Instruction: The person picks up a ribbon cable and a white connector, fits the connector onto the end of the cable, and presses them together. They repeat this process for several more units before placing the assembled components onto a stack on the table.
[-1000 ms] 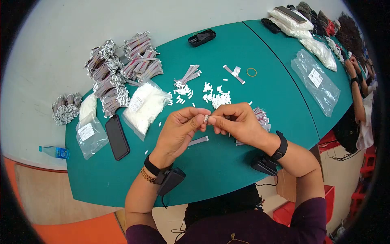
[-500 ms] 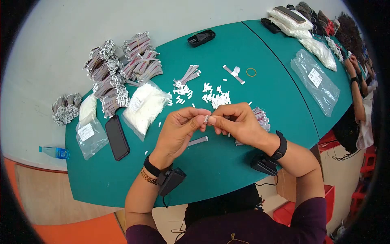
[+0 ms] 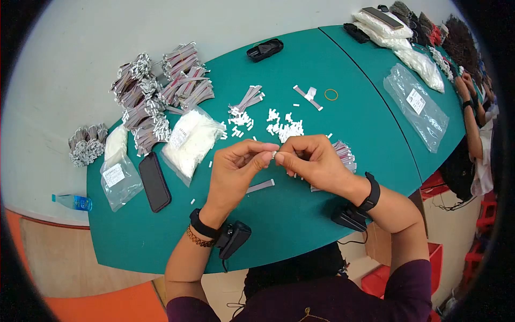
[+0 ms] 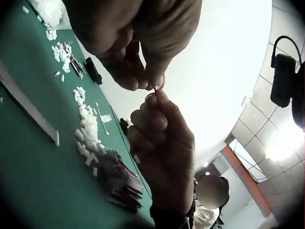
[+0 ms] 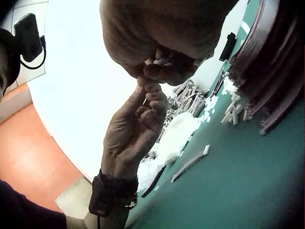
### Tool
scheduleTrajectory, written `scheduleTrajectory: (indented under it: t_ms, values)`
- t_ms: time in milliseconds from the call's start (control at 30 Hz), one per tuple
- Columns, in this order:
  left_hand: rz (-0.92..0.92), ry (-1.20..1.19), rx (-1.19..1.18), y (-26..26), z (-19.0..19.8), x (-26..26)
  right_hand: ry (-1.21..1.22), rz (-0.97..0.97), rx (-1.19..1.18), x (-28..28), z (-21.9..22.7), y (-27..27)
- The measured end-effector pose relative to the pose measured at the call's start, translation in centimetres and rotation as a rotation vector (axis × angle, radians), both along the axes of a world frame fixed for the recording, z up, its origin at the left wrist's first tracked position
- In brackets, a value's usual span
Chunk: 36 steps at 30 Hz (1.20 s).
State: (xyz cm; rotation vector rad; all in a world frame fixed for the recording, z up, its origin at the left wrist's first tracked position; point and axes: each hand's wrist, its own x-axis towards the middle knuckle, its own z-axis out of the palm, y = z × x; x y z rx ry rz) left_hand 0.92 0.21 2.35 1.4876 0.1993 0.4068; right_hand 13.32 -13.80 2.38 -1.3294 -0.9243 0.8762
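Here the left hand (image 3: pixel 236 169) and right hand (image 3: pixel 311 161) meet fingertip to fingertip above the table (image 3: pixel 300 214). Both pinch one small white connector (image 3: pixel 274 154) between them, equally near each.

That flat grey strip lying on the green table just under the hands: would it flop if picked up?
The grey strip looks thin and flat like ribbon cable, so it would probably bend and weigh little. Lying flat on the table, it seems unlikely to roll and may need a fingernail to lift.

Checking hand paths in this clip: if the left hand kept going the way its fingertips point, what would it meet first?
Probably the right hand: the left hand points at it, both pinching one small white piece. Depth looks matched in the wrist views.
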Motion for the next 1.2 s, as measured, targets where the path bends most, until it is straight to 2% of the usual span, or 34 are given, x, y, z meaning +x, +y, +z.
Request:
scheduleTrajectory:
  t_ms: [133,233,433,733,833,933,1133,1200]
  values:
    - [-0.027,0.028,-0.103,0.0,0.1,0.0,0.069,0.037,0.012,0.1,0.7,0.1]
    - [-0.041,0.042,-0.136,0.1,0.0,0.0,0.111,0.076,-0.064,0.6,0.4,0.1]
    - [-0.056,0.053,-0.175,0.3,-0.1,-0.1,0.016,0.013,-0.001,0.2,0.1,0.2]
    - [-0.044,0.047,-0.138,-0.1,-0.1,0.0,0.030,0.002,0.006,0.2,0.1,0.0]
    - [-0.007,0.043,-0.055,-0.3,-0.1,0.1,-0.245,-0.102,0.104,-0.1,-1.1,0.2]
    - [-0.010,0.046,-0.085,-0.3,-0.2,-0.1,0.039,0.017,0.020,0.1,-0.6,0.3]
    - [-0.014,0.037,-0.146,-0.1,-0.2,0.0,0.195,0.090,-0.078,0.5,-0.1,0.4]
    - [-0.012,0.044,-0.162,0.0,-0.3,0.0,0.167,0.103,-0.083,0.7,-0.1,0.4]
